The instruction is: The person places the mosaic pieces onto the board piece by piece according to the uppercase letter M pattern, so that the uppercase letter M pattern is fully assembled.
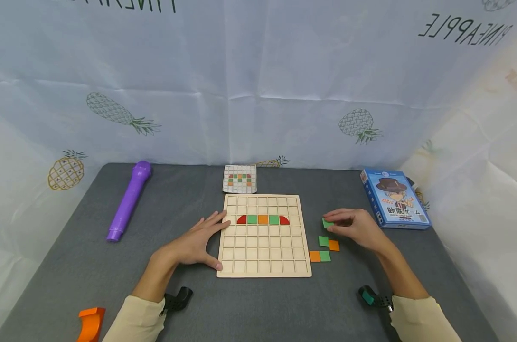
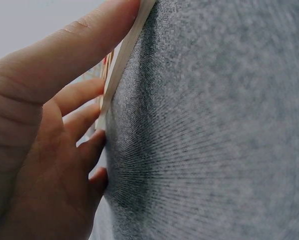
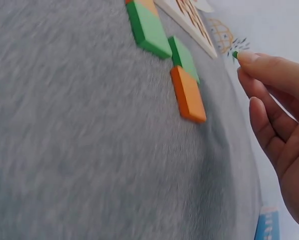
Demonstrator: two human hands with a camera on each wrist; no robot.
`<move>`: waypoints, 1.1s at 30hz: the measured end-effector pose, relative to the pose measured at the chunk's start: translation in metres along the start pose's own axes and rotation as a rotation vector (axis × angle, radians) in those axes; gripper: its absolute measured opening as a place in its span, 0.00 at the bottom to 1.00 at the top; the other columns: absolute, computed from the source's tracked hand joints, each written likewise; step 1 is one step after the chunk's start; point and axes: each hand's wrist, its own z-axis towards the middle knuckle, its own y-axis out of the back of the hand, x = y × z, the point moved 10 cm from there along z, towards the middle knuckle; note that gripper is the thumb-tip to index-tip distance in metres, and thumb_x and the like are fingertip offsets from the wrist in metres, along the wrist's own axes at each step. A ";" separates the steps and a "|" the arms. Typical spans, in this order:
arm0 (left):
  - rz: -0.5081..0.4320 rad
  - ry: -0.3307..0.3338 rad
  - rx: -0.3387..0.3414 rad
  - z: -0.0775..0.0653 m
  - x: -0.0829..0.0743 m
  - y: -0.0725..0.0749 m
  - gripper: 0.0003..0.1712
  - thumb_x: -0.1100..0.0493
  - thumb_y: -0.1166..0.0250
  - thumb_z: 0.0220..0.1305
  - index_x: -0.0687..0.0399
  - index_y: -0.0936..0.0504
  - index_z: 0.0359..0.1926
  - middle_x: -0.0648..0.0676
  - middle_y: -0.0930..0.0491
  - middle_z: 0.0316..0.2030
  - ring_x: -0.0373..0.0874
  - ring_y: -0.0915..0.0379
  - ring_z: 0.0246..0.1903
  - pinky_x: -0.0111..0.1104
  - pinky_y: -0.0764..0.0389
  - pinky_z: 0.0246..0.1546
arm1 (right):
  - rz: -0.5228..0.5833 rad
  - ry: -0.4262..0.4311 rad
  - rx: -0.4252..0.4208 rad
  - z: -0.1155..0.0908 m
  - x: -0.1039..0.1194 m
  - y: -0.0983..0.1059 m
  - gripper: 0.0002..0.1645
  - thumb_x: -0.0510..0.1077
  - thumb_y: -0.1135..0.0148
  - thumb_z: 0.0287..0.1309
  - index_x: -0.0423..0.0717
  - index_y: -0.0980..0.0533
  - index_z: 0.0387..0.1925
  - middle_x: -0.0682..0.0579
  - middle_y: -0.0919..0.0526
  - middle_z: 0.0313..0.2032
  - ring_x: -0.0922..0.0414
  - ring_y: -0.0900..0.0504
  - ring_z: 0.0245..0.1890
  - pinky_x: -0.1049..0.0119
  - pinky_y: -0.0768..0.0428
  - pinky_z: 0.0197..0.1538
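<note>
A wooden grid board (image 1: 262, 266) lies at the middle of the table, bearing one row of tiles: rounded red pieces (image 1: 241, 220) at both ends, green squares (image 1: 252, 219) and an orange square (image 1: 263, 219) between. My left hand (image 1: 194, 243) rests along the board's left edge, fingers spread and thumb near the lower corner. Off the board's right side, my right hand (image 1: 361, 229) pinches a green square tile (image 1: 327, 223) between thumb and fingertips; only a sliver of that tile (image 3: 235, 54) shows in the right wrist view. Below it lie loose green tiles (image 1: 324, 241) and orange tiles (image 1: 333, 245).
Behind the board stands a pattern card (image 1: 239, 183) with a coloured grid. A purple tube (image 1: 129, 202) lies at the left, and a blue game box (image 1: 395, 199) at the back right. An orange curved object (image 1: 90, 324) is at the front left. A pineapple-print cloth (image 1: 284, 128) hangs behind.
</note>
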 end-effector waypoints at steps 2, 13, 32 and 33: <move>0.001 0.001 0.001 0.000 0.000 0.000 0.65 0.45 0.15 0.41 0.55 0.39 0.78 0.59 0.55 0.83 0.62 0.63 0.82 0.63 0.60 0.80 | 0.001 0.004 0.000 0.004 0.002 -0.002 0.12 0.41 0.29 0.62 0.47 0.11 0.47 0.46 0.10 0.50 0.72 0.19 0.37 0.75 0.17 0.38; 0.006 0.002 0.004 0.000 0.001 0.000 0.66 0.44 0.15 0.41 0.55 0.39 0.78 0.59 0.54 0.83 0.62 0.63 0.82 0.63 0.59 0.80 | 0.057 0.019 0.043 0.021 0.016 -0.025 0.13 0.42 0.29 0.61 0.46 0.12 0.48 0.44 0.11 0.52 0.68 0.14 0.43 0.74 0.15 0.41; -0.012 0.012 0.008 0.001 0.000 0.000 0.66 0.45 0.15 0.41 0.55 0.39 0.78 0.58 0.56 0.83 0.62 0.64 0.82 0.63 0.61 0.80 | 0.149 0.027 0.146 0.051 0.047 -0.069 0.16 0.41 0.28 0.60 0.48 0.13 0.50 0.46 0.13 0.56 0.61 0.13 0.47 0.72 0.15 0.43; -0.011 0.012 0.008 0.001 0.000 0.000 0.66 0.45 0.15 0.41 0.56 0.39 0.78 0.58 0.56 0.83 0.62 0.64 0.82 0.63 0.61 0.80 | 0.149 0.031 0.148 0.053 0.050 -0.071 0.16 0.41 0.28 0.60 0.48 0.13 0.50 0.47 0.13 0.56 0.61 0.14 0.46 0.72 0.16 0.42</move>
